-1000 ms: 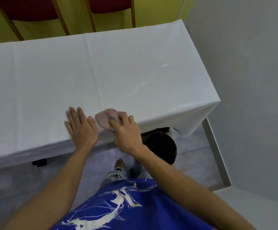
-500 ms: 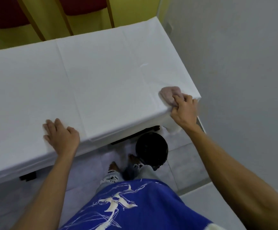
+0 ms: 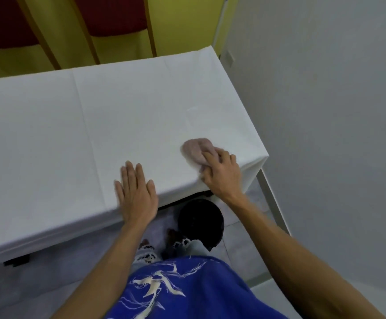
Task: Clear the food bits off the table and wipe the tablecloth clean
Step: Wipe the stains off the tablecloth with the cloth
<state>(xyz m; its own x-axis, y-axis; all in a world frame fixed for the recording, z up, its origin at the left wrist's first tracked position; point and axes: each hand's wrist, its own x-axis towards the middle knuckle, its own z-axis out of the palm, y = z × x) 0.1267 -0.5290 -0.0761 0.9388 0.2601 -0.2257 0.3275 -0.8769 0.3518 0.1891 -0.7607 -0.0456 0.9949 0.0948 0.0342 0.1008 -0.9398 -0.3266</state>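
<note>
White tablecloth (image 3: 130, 125) being wiped with a crumpled pinkish rag (image 3: 195, 149) near the table's right front corner.

The rag is pressed onto the cloth by the right hand (image 3: 222, 176), whose fingers are curled over its near side. The left hand (image 3: 135, 194) is laid flat at the near edge, fingers straight and slightly spread, holding nothing. No food bits can be made out on the visible cloth, so clearing is judged largely done. Only a faint small mark (image 3: 193, 108) is seen further back. Wiping is judged to be under way, with the left and far areas possibly left. A round black bin (image 3: 199, 222) is seen on the floor below.
</note>
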